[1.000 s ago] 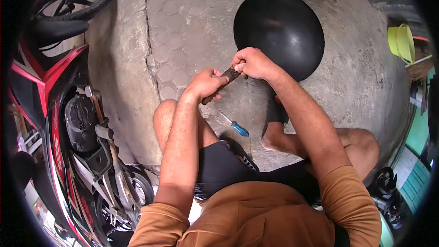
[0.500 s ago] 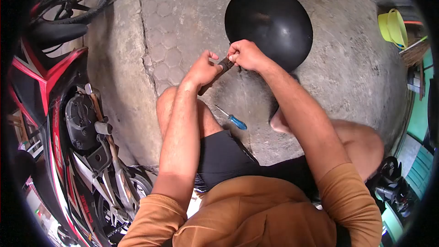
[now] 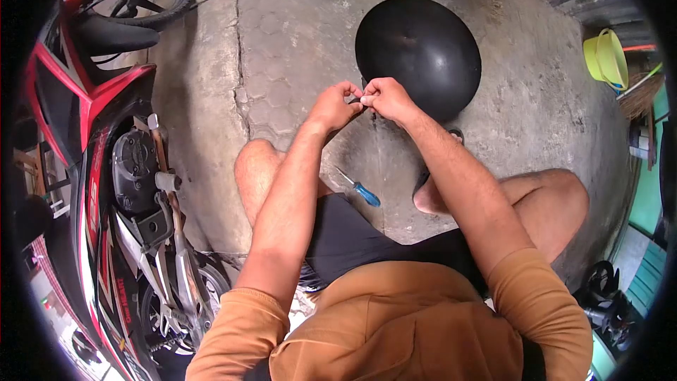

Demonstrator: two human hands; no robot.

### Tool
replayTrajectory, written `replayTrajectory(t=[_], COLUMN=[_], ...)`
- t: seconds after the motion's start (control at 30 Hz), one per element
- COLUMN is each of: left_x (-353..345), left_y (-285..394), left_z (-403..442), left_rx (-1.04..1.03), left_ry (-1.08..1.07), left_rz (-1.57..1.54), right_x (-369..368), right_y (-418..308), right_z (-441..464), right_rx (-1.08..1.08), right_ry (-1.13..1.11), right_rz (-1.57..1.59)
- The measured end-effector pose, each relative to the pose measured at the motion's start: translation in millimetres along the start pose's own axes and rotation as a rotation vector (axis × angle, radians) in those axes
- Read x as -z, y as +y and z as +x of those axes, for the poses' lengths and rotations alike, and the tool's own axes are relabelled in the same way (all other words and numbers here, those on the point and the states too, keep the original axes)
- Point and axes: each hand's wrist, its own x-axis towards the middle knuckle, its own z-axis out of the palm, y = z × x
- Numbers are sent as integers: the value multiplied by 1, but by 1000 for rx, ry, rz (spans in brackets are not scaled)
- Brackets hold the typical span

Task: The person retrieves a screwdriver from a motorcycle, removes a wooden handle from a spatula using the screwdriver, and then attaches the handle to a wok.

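My left hand point(image 3: 334, 106) is closed around a dark brown, narrow piece point(image 3: 330, 137), most of it hidden behind the hand and wrist. Beside it, my right hand point(image 3: 387, 99) pinches at the piece's upper end, and the fingertips of both hands meet there. What lies between the fingertips is too small to make out. Just beyond my right hand stands a large, round black object point(image 3: 420, 53) with a smooth surface. A screwdriver with a blue handle point(image 3: 366, 195) lies on the concrete floor below my hands, between my legs.
On the left stands a red and black motorcycle point(image 3: 92, 106), its wheel point(image 3: 185, 3) at the upper left. A yellow-green bucket point(image 3: 605, 62) and a broom point(image 3: 640, 97) are at the right. Dark machine parts point(image 3: 606, 301) sit at the lower right.
My left hand has moved up along the brown piece, so its fingertips now meet those of my right hand. Less of the piece shows. The whole view has shifted slightly.
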Motion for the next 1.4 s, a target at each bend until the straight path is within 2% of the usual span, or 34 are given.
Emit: replayTrajectory(t=[0.13,0.27,0.4,0.57,0.77,0.87,1.0,1.1,1.2,1.27,1.3,1.33,1.4], left_x=[-1,3,1,-2,-5,-2,1,17,20,23,27,30,32], left_y=[-4,-1,-3,-1,-1,-4,-32,-23,-36,-35,-31,-28,-27], left_z=[6,6,3,2,0,4,7,-3,-5,-8,-9,-10,-15], left_rx=[-10,-78,-99,-15,-57,43,-90,200,191,194,249,309,333], left_ry=[-31,-2,17,9,74,-24,-12,-233,-259,-252,-278,-302,-320], left_rz=[37,133,180,149,219,126,55,-5,45,-15,-48,-81,-97], right_x=[-3,-4,-5,-9,5,14,23,51,108,140,153,158,159], right_y=[12,16,18,28,17,26,43,41,34,47,57,68,84], right_z=[1,9,12,12,2,-6,-11,-14,-14,-4,4,16,41], right_rx=[6,46,-14,-61,-128,-171,-233,-266,-225,-217,-236,-240,-262], right_ry=[78,54,60,55,-7,-42,-18,-75,118,336,456,459,596], right_rz=[-37,-16,-82,69,269,355,319,543,663,656,633,625,318])
